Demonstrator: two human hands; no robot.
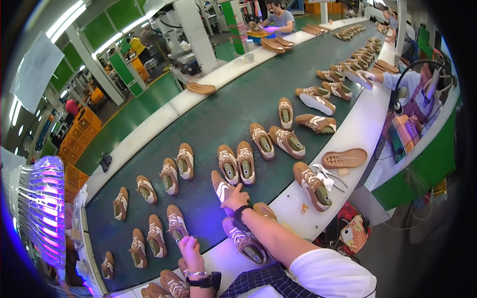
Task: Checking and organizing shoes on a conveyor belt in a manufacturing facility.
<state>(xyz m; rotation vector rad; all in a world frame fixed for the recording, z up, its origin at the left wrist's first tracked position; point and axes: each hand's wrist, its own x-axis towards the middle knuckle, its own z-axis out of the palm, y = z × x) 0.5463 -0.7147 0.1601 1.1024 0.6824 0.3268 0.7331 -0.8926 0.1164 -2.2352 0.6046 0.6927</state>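
My right hand (235,199) grips the heel end of a brown sneaker (223,185) with a white side stripe. That sneaker is tilted on its side on the green conveyor belt (208,124), beside an upright pair (236,163). Lower left, my left hand (191,250) is closed at the heel of another brown sneaker (175,222) with white laces, which stands upright; its heel is partly hidden by my fingers. Under my right forearm, a laced sneaker (242,237) rests at the near white ledge, and a brown piece (265,210) is partly covered by the arm.
More sneakers (155,236) stand along the belt. On the right ledge (318,226) are a single sneaker (312,186), a tan sole (344,158) and scissors (328,178). A glowing purple lamp-lit rack (42,211) stands left. A co-worker's gloved hand (366,76) holds a shoe.
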